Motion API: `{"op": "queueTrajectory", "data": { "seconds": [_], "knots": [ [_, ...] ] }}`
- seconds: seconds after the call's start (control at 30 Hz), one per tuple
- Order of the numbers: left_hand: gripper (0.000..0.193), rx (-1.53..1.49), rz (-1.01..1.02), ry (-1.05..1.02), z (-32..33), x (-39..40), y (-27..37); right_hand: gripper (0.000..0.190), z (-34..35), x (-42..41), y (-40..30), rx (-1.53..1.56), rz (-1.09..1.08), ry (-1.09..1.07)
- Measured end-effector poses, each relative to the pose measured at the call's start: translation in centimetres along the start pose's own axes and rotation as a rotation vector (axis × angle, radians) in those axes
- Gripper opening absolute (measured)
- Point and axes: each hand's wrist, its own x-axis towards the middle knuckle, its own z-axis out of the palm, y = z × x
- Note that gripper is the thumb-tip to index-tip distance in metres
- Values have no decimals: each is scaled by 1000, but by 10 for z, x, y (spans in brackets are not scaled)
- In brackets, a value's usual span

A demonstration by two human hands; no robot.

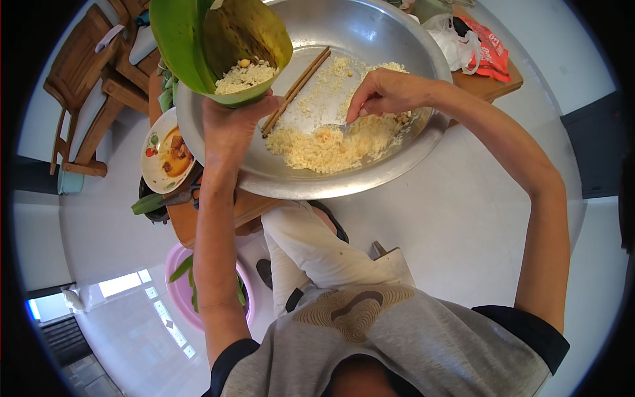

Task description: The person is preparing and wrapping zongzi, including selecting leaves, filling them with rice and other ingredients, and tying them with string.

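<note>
My left hand (238, 116) holds up a folded green leaf (176, 44) shaped like a cone, over the left rim of a wide metal basin (317, 186). White rice grains (243, 80) with a pale bean or nut on top lie inside the leaf. Over the basin, my right hand (387, 93) pinches what looks like a metal spoon (339, 127); its tip is in the loose rice (322, 154), where several pale beans or nuts are mixed in. A pair of wooden chopsticks (300, 89) rests slantwise in the basin between my hands.
Left of the basin are a plate (151, 171) with meat pieces in brown sauce and a pair of scissors (179, 198), by the wooden table (253, 207). A pink tub (173, 295) with leaves stands on the floor. Plastic bags (446, 44) lie at the right; wooden chairs (82, 74) stand at left.
</note>
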Motion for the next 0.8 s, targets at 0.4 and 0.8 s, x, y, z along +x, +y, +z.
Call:
{"op": "queueTrajectory", "data": {
  "seconds": [0.4,0.8],
  "knots": [
    [33,24,-22,12,0,-4,2,18,-80,-35,-70,-135,68,182],
    [29,-105,-126,-60,0,-5,12,21,-47,6,-107,-902,-475,761]
  ]
}}
